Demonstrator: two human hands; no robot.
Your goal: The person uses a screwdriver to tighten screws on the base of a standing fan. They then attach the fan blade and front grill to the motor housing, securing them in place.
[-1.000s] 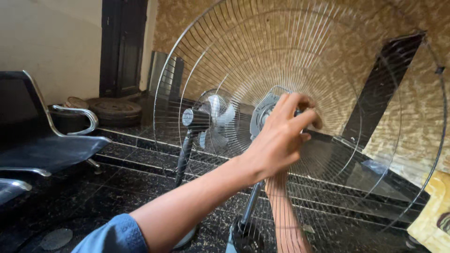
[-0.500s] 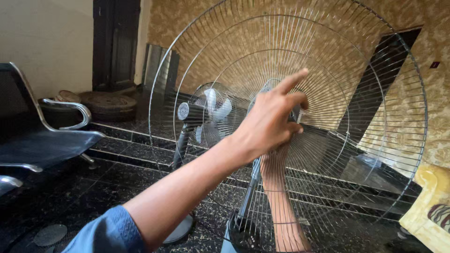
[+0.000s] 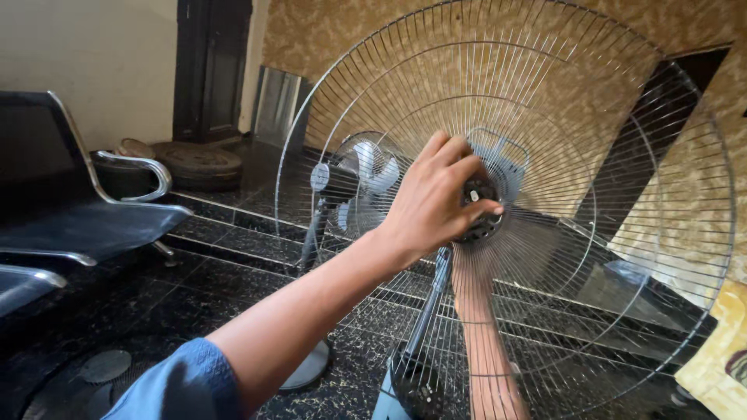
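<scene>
I am holding a large round wire fan guard (image 3: 622, 194) upright in front of me, and it is filling most of the right side of the scene. At its middle a dark hub (image 3: 481, 211) is sitting, and my left hand (image 3: 436, 204) is closing its fingers around that hub from the near side, thumb pressing against it. My right hand is reaching up behind the mesh; only the forearm (image 3: 482, 342) is showing through the wires, and I cannot tell whether that hand is gripping or slack. Below the hub a grey pole (image 3: 426, 311) is running down to a dark base (image 3: 412, 385) on the black tiled floor (image 3: 194, 288). Farther off to the left a smaller standing fan (image 3: 359, 187) is showing through the wires. At the near left a black chair (image 3: 78, 210) with chrome arms is standing, and a tyre (image 3: 194, 163) is lying by the far wall.
</scene>
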